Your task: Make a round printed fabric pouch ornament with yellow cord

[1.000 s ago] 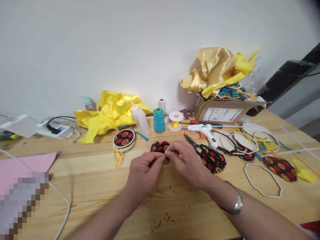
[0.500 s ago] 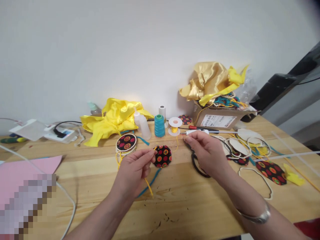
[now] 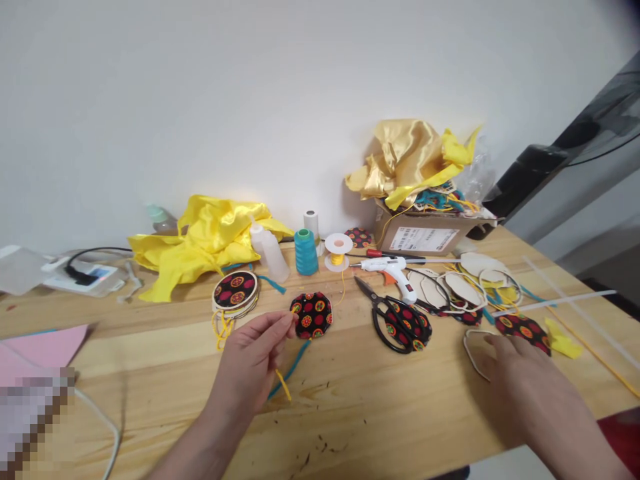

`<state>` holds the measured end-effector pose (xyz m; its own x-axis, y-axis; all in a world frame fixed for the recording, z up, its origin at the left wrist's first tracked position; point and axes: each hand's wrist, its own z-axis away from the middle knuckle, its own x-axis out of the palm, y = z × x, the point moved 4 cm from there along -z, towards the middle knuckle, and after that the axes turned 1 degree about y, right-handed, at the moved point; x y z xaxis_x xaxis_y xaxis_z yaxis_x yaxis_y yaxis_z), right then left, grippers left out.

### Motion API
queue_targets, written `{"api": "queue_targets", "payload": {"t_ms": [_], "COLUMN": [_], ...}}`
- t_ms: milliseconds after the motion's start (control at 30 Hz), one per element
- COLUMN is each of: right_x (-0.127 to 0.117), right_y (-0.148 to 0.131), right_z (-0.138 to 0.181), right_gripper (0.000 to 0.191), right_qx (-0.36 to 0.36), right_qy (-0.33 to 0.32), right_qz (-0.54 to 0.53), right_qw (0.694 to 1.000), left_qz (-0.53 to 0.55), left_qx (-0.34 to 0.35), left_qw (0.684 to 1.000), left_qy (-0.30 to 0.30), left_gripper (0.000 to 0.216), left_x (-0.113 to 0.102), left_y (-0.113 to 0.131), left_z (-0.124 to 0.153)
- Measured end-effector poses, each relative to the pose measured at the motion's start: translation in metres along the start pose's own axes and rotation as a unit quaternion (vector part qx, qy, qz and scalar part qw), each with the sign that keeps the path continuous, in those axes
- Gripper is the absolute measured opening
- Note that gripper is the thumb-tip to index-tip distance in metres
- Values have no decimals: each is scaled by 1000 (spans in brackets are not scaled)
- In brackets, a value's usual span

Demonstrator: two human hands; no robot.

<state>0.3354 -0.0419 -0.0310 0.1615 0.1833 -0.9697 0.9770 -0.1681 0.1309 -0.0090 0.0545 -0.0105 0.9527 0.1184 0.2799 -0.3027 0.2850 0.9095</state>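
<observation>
My left hand (image 3: pixel 253 360) pinches the edge of a black patterned fabric disc (image 3: pixel 313 314) that lies on the wooden table (image 3: pixel 350 407); a yellow cord and a teal cord (image 3: pixel 287 370) trail from under the fingers. My right hand (image 3: pixel 523 380) rests far to the right, fingers down on a white octagonal frame (image 3: pixel 470 343), just below another patterned fabric piece (image 3: pixel 523 329). Black scissors (image 3: pixel 387 317) lie between the two hands.
A white glue gun (image 3: pixel 393 269), teal thread cone (image 3: pixel 305 252), small yellow spool (image 3: pixel 339 250), glue bottle (image 3: pixel 270 250) and yellow cloth (image 3: pixel 200 240) line the back. A cardboard box (image 3: pixel 425 233) holds gold fabric. Pink paper (image 3: pixel 35 347) lies at left.
My right hand left the disc, swung right past the scissors and came down on the white frame. My left hand kept its pinch on the disc.
</observation>
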Motion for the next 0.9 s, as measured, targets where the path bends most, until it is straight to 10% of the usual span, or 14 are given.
{"api": "queue_targets", "payload": {"t_ms": [200,433,600,900], "right_x": [2,-30,-23,-29], "right_y": [6,-67,-113,-103], "right_z": [2,-27,-50,-57], "right_gripper": [16,20,16,31], "right_qx": [27,-71,-118,-55], "right_qy": [-53,69,1,-36], "right_qz": [-44,-129,-111,-119], "right_qw": [997,987,987,991], "left_qz": [0,-7,-9,-17], "left_qx": [-7,-3,10,-2], "left_qw": [1000,1000,1000,1000], "left_qy": [-7,-17,-12,-20], "left_gripper": [18,17,19,16], "left_x": [-2,-1,-2,0], "left_y": [-1,-3,-4,-5], "left_z": [0,0,-1,4]}}
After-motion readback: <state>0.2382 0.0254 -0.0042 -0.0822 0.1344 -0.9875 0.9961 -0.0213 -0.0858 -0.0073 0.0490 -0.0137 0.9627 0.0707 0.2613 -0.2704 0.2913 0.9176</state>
